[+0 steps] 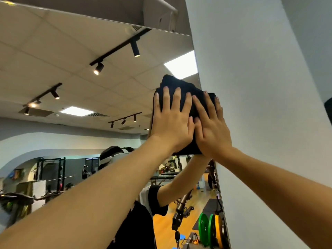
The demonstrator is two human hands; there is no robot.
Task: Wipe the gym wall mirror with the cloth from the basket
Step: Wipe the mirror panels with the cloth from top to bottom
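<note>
A dark cloth (181,90) was spread flat against the gym wall mirror (71,83), high up and close to the mirror's right edge, where the glass met a plain white wall (260,87). Both of the person's hands pressed on it side by side. The left hand (172,121) lay flat with fingers straight and spread, covering the cloth's left part. The right hand (210,126) lay flat too, fingers straight, its thumb touching the left hand. Neither hand gripped the cloth; both only pushed it onto the glass. Both arms reached upward from the bottom of the view.

The wipe looked to be under way near the top right corner. From here the cloth could slide off the mirror's edge onto the wall, since the right hand's fingertips were already at that border. With open palms only pressing, the cloth could also slip out and drop if the pressure eased. A bunched upper fold might leave streaks.

The basket named in the task was not in view, so its contents could not be told. In the mirror's reflection were ceiling track lights (115,51), exercise machines, and green and yellow weight plates (210,229) low on the right; what held those plates was too blurred to say.
</note>
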